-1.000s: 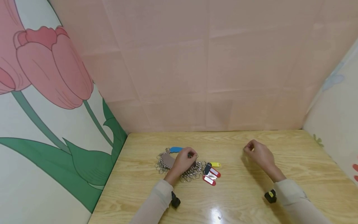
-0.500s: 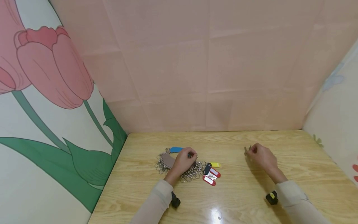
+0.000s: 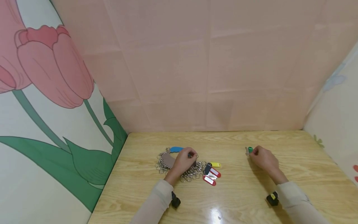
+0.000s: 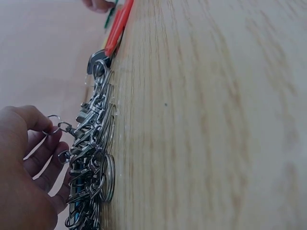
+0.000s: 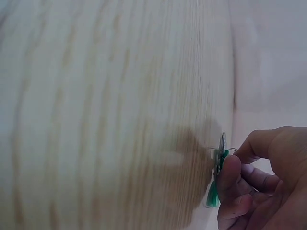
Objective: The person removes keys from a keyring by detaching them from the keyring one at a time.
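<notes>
My left hand (image 3: 185, 159) is over a pile of metal clasps with split rings (image 3: 186, 178), fanned round a brownish-grey curved piece (image 3: 167, 160). In the left wrist view its thumb and finger pinch one split ring (image 4: 55, 118), linked to a clasp. To the right, my right hand (image 3: 264, 159) pinches a green key tag (image 3: 250, 149) just above the wooden table (image 3: 232, 193). In the right wrist view a silvery key-like piece (image 5: 223, 140) stands beside the green plastic, partly hidden by the fingers.
Beside the clasps lie a yellow key tag (image 3: 215, 164), a black key tag (image 3: 208, 168) and two red key tags, one of them a red tag (image 3: 209, 180) nearer the front. A blue piece (image 3: 176, 149) lies behind. A pink cloth wall (image 3: 207, 77) stands at the table's back.
My right hand has shifted slightly right and toward me. The green key tag now shows at its fingertips, where only a small brownish piece showed before. My left hand has stayed in place.
</notes>
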Action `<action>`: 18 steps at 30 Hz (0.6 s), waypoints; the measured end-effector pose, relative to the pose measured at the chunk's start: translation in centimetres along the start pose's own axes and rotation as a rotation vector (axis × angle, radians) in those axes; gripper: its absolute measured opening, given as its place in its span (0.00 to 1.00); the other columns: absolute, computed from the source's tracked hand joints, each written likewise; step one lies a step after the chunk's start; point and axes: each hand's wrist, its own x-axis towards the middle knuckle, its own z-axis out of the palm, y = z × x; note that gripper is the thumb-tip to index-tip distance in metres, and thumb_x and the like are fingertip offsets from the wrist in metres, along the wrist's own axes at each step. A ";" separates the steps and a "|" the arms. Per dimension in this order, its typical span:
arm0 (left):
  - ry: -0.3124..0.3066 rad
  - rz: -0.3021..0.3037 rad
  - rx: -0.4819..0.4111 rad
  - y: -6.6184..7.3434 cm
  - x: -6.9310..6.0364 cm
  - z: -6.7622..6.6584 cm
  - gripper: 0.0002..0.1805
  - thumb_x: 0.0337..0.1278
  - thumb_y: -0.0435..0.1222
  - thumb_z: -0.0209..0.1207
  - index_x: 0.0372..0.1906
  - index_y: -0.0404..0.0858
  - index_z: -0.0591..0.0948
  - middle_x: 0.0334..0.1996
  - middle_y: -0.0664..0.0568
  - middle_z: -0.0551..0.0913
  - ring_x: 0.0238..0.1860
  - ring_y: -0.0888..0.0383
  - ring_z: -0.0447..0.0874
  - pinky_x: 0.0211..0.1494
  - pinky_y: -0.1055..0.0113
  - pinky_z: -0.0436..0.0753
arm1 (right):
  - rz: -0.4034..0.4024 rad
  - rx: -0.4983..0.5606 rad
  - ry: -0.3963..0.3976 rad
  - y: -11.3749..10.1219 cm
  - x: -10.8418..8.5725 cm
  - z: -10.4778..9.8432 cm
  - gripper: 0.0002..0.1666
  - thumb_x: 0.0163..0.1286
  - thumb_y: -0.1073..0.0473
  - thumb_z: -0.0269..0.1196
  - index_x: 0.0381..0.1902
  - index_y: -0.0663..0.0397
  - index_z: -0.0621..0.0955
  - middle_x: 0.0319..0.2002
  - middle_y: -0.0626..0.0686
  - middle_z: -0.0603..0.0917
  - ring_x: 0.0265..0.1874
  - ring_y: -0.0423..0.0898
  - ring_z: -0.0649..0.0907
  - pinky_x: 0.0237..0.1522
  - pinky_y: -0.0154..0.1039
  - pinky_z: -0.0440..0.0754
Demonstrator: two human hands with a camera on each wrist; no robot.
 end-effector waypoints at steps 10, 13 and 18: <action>-0.007 -0.010 -0.032 0.1 -0.1 -0.1 0.04 0.75 0.37 0.63 0.43 0.44 0.87 0.43 0.52 0.86 0.36 0.64 0.81 0.42 0.68 0.82 | 0.007 -0.001 -0.002 0.5 0.1 0.3 0.21 0.73 0.53 0.55 0.52 0.66 0.80 0.42 0.65 0.87 0.28 0.50 0.79 0.23 0.42 0.74; -0.010 -0.006 -0.039 0.2 -0.2 -0.1 0.04 0.75 0.37 0.63 0.44 0.43 0.87 0.43 0.52 0.86 0.36 0.64 0.81 0.42 0.67 0.82 | 0.007 0.000 -0.002 0.6 0.2 0.4 0.21 0.74 0.53 0.55 0.52 0.66 0.80 0.42 0.65 0.87 0.28 0.50 0.79 0.23 0.42 0.74; -0.011 0.001 -0.045 0.1 -0.1 -0.1 0.04 0.76 0.37 0.63 0.44 0.44 0.87 0.44 0.52 0.86 0.36 0.63 0.82 0.42 0.66 0.82 | 0.010 0.002 0.006 0.5 0.2 0.3 0.21 0.75 0.51 0.56 0.52 0.64 0.80 0.42 0.64 0.87 0.29 0.50 0.79 0.24 0.42 0.73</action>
